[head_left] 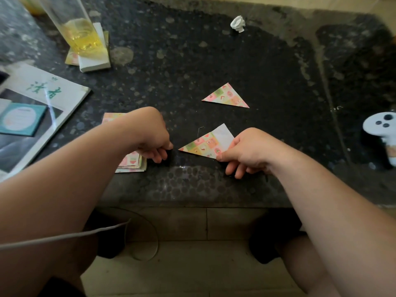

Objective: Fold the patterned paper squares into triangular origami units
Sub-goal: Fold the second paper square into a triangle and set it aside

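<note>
A half-folded patterned paper lies on the dark speckled table, a patterned triangle with a white flap sticking out at its upper right. My right hand pinches its right corner between thumb and forefinger. Left of the paper, my left hand hangs with fingers loosely curled and nothing in them, partly covering a stack of patterned paper squares. A finished patterned triangle lies flat farther back, apart from both hands.
At the back left a tall glass of yellow liquid stands on a white box. A magazine with a teal notepad lies left. Crumpled white paper sits far back; a white controller sits right.
</note>
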Motion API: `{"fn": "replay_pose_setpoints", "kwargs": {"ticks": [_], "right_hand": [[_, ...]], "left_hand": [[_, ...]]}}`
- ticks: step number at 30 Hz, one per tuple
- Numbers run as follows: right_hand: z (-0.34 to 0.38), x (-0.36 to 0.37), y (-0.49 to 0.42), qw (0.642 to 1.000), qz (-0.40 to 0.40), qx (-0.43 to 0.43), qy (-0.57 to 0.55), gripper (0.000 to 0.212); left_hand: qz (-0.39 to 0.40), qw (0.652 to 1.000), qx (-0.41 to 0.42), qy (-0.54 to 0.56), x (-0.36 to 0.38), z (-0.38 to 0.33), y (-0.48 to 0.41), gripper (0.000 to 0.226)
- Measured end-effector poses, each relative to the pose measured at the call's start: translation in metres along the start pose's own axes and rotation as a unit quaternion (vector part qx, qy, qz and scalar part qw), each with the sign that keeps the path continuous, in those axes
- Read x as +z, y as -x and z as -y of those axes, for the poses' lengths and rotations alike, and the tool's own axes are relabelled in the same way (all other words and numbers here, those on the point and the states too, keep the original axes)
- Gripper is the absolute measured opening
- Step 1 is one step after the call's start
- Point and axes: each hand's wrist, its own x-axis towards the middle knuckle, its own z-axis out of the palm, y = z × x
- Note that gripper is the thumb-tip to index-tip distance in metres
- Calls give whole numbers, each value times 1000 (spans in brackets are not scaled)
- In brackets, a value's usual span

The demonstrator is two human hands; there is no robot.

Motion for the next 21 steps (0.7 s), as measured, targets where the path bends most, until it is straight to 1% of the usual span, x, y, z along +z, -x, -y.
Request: {"fn": "replay_pose_setpoints", "kwargs": {"ticks": [3, 5, 6, 7, 9, 10, 12, 13, 14, 15, 17, 18, 19, 21], "right_hand": [[0, 0, 0, 1000, -1, -2, 2, 20], [0, 0, 1, 1000, -3, -3, 4, 20], [1, -1, 1, 1000, -3, -4, 6, 20], [1, -1, 1, 1000, -4, -5, 9, 19], [2, -1, 2, 1000, -6, -5, 23, 19], [3, -1, 3, 999, -7, -6, 32, 19], [4, -2, 3, 998, -16, -11, 52, 19], [5, -4, 3, 998, -34, -17, 57, 20], [4, -7, 2, 995, -71, -26, 59, 20], [1, -12, 0, 989, -131, -37, 62, 18], [-5, -24, -4, 961, -260, -55, 73, 15], [-7, -28, -5, 952, -290, -57, 75, 18], [-9, -29, -6, 951, -295, -57, 67, 25], [-10, -25, -7, 960, -269, -60, 54, 40]], "left_hand": [[-4, 1000, -4, -8, -3, 3, 3, 23], [-16, 1000, 15, -8, -2, 3, 6, 25], [-41, 999, 35, -1, -1, 1, 8, 24], [-76, 995, 56, 28, 1, 1, 8, 23], [-127, 985, 91, 73, 7, 1, 7, 26], [-134, 983, 109, 56, 12, 1, 6, 28], [-141, 979, 144, -27, 23, 2, 2, 27], [-145, 974, 159, -68, 28, 3, 1, 26], [-147, 969, 171, -96, 33, 2, 0, 24], [-147, 966, 182, -108, 36, 2, -1, 22], [-149, 963, 198, -107, 39, 1, -2, 19], [-152, 961, 205, -107, 40, 1, -2, 18], [-156, 958, 212, -111, 41, 0, -2, 17], [-158, 954, 227, -117, 44, -1, 0, 15]]}}
